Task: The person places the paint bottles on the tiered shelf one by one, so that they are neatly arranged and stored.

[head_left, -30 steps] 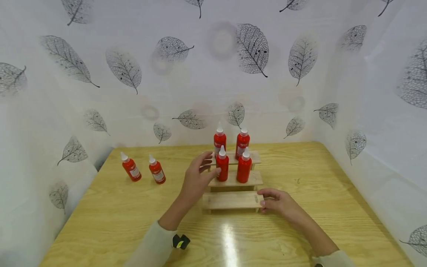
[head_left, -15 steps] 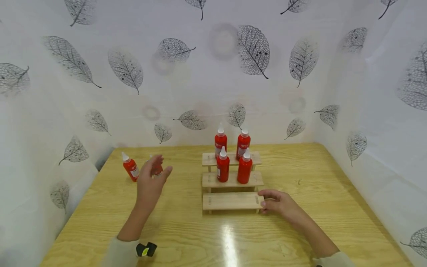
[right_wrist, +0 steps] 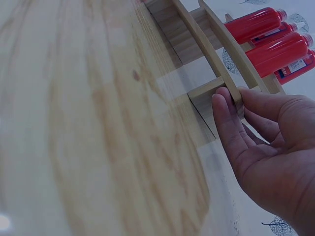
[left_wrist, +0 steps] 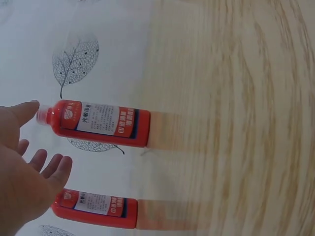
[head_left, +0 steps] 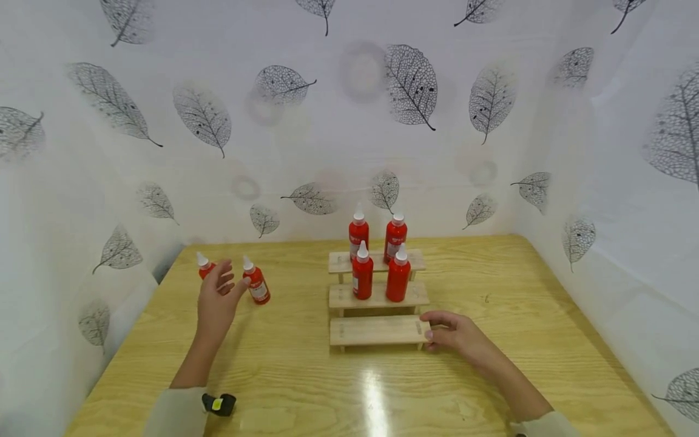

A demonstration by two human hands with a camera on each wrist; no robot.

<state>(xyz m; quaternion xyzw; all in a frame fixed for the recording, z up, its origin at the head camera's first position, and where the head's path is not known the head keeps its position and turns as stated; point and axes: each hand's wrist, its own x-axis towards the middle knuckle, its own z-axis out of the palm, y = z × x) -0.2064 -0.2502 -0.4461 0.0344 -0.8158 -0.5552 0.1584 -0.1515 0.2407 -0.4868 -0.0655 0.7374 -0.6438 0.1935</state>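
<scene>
In the head view the left hand (head_left: pixel 216 306) hovers between two red bottles, its fingers apart and holding nothing. Its fingers partly cover the far-left bottle (head_left: pixel 205 269); its thumb is beside the other bottle (head_left: pixel 259 287). The left wrist view shows the hand (left_wrist: pixel 27 172) near the bottle's cap, with that bottle (left_wrist: pixel 101 123) upright on the table. The right hand (head_left: pixel 459 337) pinches the right end of the lowest step of a wooden rack (head_left: pixel 377 331), thumb on top and fingers beneath in the right wrist view (right_wrist: pixel 268 142).
Two red bottles stand on the rack's middle step, one left (head_left: pixel 363 278) and one right (head_left: pixel 398 280). Two more stand on the top step, at left (head_left: pixel 358 233) and right (head_left: pixel 395 237). A leaf-patterned white sheet (head_left: pixel 327 139) hangs behind and beside the table (head_left: pixel 491 285).
My left hand has moved from the bottle on the middle step leftward across the table to the two separate bottles. The right hand stays at the rack's end.
</scene>
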